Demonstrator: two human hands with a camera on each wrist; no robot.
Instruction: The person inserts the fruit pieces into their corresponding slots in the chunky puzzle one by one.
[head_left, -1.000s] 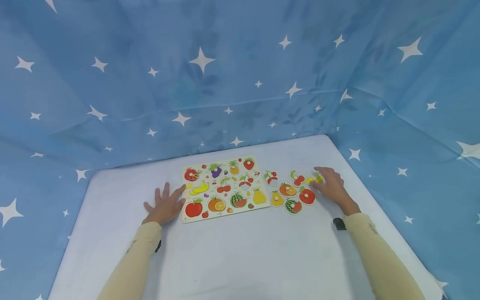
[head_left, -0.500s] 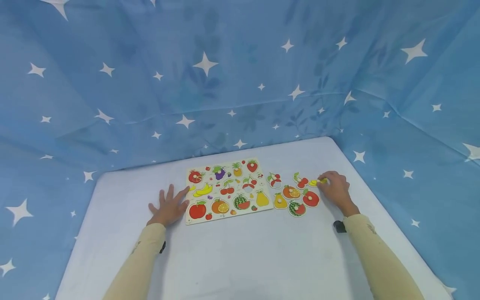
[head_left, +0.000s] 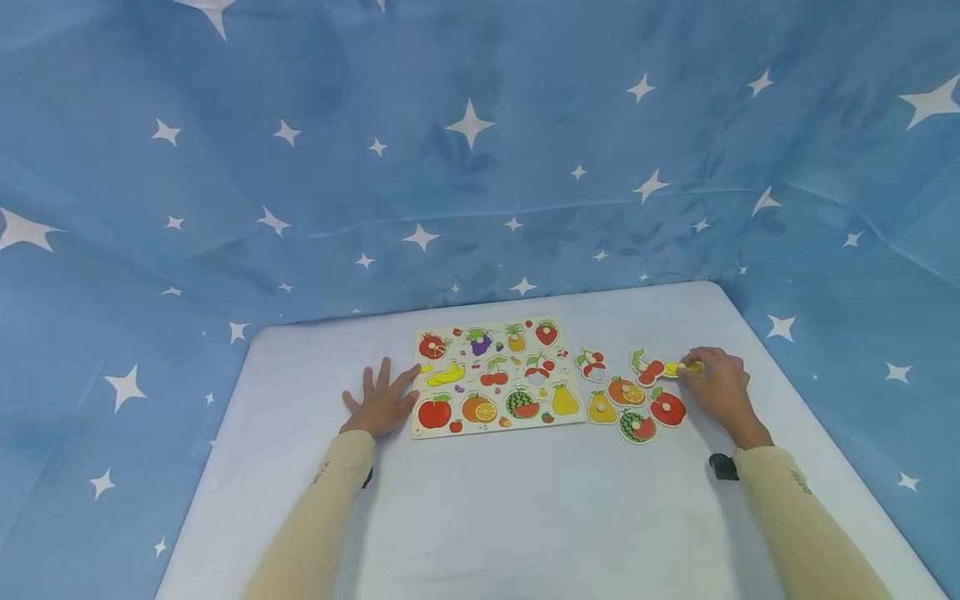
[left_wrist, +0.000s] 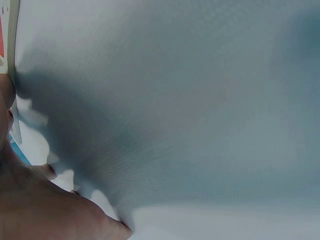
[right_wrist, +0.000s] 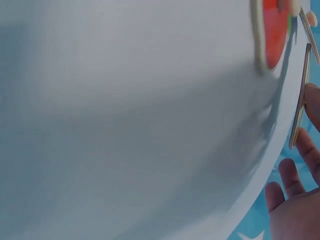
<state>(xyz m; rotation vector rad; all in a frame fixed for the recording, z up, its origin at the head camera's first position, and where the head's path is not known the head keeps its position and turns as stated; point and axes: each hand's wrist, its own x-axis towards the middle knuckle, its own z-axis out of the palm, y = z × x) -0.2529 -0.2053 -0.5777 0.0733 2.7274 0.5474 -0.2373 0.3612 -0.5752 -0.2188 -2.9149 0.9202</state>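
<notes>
At the left edge of the wooden fruit puzzle board (head_left: pixel 513 426), my left hand (head_left: pixel 381 404) rests with its fingers spread, thumb and forefinger touching the board's side. My right hand (head_left: pixel 720 387) pinches a yellow banana puzzle piece (head_left: pixel 670 369) at the right end of the loose pieces. In the right wrist view that piece (right_wrist: pixel 301 102) is seen edge-on, tilted, between thumb and fingers. Close to this hand lie a cherry piece (head_left: pixel 649 372) and a red apple piece (head_left: pixel 668 409). Pomegranate, grape, pineapple and strawberry pieces with knobs sit in the board's back row.
Between board and right hand lie more knobbed pieces: an orange (head_left: pixel 626 391), a pear (head_left: pixel 602 408), a watermelon (head_left: pixel 637 427) and a red-and-white cherry piece (head_left: pixel 592 367). The white table (head_left: pixel 540 517) is backed by a blue star-patterned curtain (head_left: pixel 525 208).
My right fingers have closed from a loose reach into a pinch on the banana piece. The head view has turned left, shifting everything rightward. My left hand stays at the board.
</notes>
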